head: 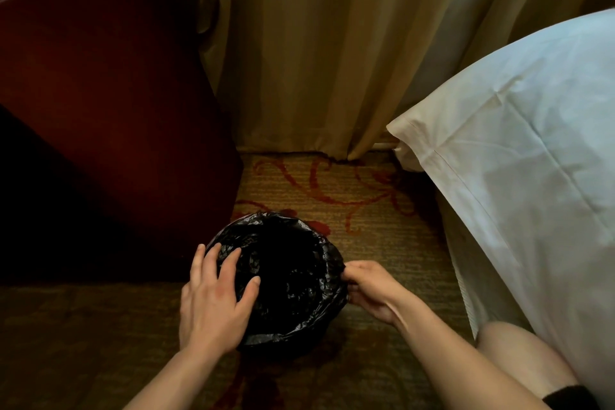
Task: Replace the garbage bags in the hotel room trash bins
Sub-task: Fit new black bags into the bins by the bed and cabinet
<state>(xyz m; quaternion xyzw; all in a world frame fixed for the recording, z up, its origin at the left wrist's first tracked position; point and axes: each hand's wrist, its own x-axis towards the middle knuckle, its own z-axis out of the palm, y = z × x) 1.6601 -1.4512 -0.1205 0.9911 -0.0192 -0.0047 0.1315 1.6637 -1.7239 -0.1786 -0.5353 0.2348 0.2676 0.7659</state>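
Note:
A small round trash bin stands on the carpet, lined with a black garbage bag point(293, 280) whose crinkled edge is folded over the rim and hides the bin itself. My left hand point(214, 301) lies flat on the bag at the bin's left rim, fingers spread. On the right rim, my right hand point(369, 289) pinches the bag's folded edge between thumb and fingers. The inside of the bin is dark and I cannot see its bottom.
A dark red armchair point(109, 130) stands close on the left. Beige curtains point(332, 53) hang behind. A bed with white linen point(519, 156) fills the right side. My knee point(519, 366) is at the lower right. Patterned carpet point(376, 206) lies between.

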